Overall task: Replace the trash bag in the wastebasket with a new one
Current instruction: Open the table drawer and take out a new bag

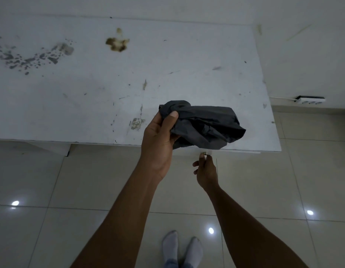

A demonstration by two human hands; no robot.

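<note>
**Dark bag bunched in the left hand over the counter edge**

We see the left hand [158,140] closed around a crumpled dark trash bag [204,126], thumb pressed on top of the bundle, the rest of the bag bulging out to the right. The bag hangs above the near right part of the white counter [90,93], whose surface is scuffed and stained with grey and brownish marks. The right hand [205,171] sits lower, just below the counter's front edge, its fingers pinched narrow on a small pale thing we cannot make out. Beneath both forearms lies the glossy tiled floor [71,190], with light spots reflected in it. Two feet in light socks [182,248] stand at the bottom. A white power strip [310,99] lies on the floor by the wall, well apart to the right.
</note>
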